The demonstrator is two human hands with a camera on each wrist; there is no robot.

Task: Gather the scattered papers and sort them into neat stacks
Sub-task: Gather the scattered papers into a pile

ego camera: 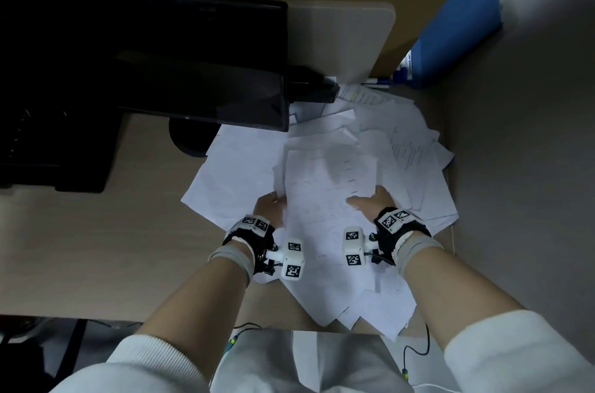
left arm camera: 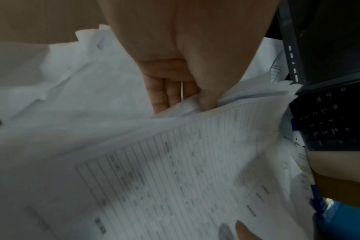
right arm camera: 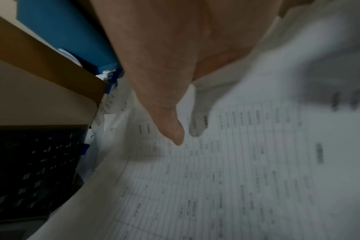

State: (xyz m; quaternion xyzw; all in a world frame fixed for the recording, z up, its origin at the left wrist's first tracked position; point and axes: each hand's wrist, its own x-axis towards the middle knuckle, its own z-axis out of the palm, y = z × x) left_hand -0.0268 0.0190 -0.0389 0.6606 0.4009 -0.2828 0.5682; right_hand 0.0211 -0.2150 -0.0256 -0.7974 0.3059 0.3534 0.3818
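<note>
Hands (ego camera: 322,206) pinch sheet (ego camera: 325,199) edges above papers (ego camera: 409,148).

White ribbed sleeves (ego camera: 154,357) are worn on both arms and are pushed up above the forearms, which are left bare. A pale grey band (ego camera: 236,259) is fitted round each wrist. Above each band a black strap (ego camera: 257,239) is fastened, topped by a white plate carrying black-and-white square markers (ego camera: 393,219). From each strap a white cube-shaped camera housing (ego camera: 292,260) is mounted on a short white bracket toward the inner side, with further square markers printed on its faces. Small metal screws and thin black cables are seen at the brackets. The left hand (ego camera: 269,204) and right hand (ego camera: 373,201) are bare.
</note>
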